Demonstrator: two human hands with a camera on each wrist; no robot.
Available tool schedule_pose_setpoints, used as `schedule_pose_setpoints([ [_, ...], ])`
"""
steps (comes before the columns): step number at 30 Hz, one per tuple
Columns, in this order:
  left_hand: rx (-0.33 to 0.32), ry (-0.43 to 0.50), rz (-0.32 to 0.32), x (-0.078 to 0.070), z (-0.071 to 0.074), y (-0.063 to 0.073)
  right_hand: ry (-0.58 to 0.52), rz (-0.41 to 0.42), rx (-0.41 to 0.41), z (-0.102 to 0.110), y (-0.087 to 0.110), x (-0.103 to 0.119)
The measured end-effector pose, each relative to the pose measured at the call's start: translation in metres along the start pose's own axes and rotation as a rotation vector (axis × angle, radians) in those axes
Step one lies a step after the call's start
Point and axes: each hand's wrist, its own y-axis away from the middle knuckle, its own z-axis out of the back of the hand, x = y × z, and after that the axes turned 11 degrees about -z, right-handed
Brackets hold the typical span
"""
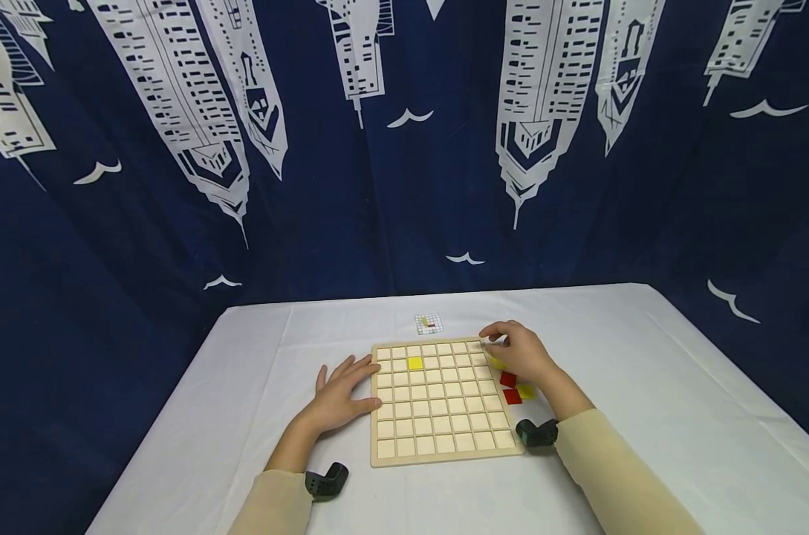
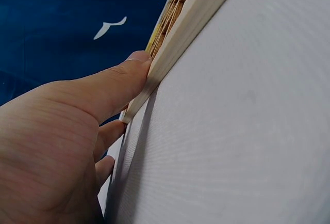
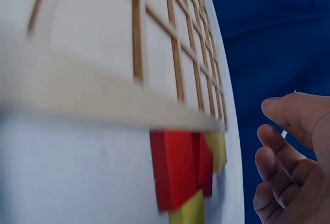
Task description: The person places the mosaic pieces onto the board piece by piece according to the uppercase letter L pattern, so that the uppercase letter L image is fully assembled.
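A wooden grid board (image 1: pixel 444 458) with raised dividers lies flat on the table. One yellow square tile (image 1: pixel 414 363) sits in a cell near its far left corner. My left hand (image 1: pixel 337 397) spreads along the left edge, its thumb touching the rim (image 2: pixel 170 53) in the left wrist view. Over the far right corner hovers my right hand (image 1: pixel 521 354), fingers loosely bent, nothing seen between them in the right wrist view. Beside the board's right edge lie two red tiles (image 1: pixel 512 397), a yellow tile (image 1: pixel 526 391), and another yellow tile (image 1: pixel 498 363) partly hidden beneath the right hand.
A small printed card (image 1: pixel 429 323) with a coloured grid pattern lies just beyond the board. White cloth covers the table (image 1: pixel 297 327). A dark blue curtain (image 1: pixel 404 193) with white buildings and birds hangs behind it. Each wrist wears a black camera (image 1: pixel 327 481).
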Motion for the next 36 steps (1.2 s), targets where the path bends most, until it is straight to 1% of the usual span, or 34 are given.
schedule_pose_setpoints([
  [4,0.003,0.002,0.0,0.0,0.0,0.0,0.009,-0.066,0.019,0.003,-0.004,-0.01],
  [7,0.005,0.005,-0.002,0.0,0.001,0.001,0.005,-0.097,0.034,0.003,-0.007,-0.017],
  [14,0.01,0.006,0.006,0.0,0.0,0.001,0.039,-0.073,0.061,0.001,-0.013,-0.03],
  [24,0.008,0.012,0.016,-0.002,0.0,0.0,0.096,-0.039,0.058,0.003,-0.016,-0.032],
  [28,0.009,0.003,0.013,-0.002,0.0,0.0,0.098,-0.051,0.043,0.004,-0.016,-0.034],
  [33,0.012,-0.011,0.005,-0.001,0.001,0.0,0.088,-0.09,0.04,0.003,-0.016,-0.036],
  [36,0.009,-0.011,0.001,0.0,0.001,0.0,0.088,-0.1,0.035,0.002,-0.017,-0.036],
])
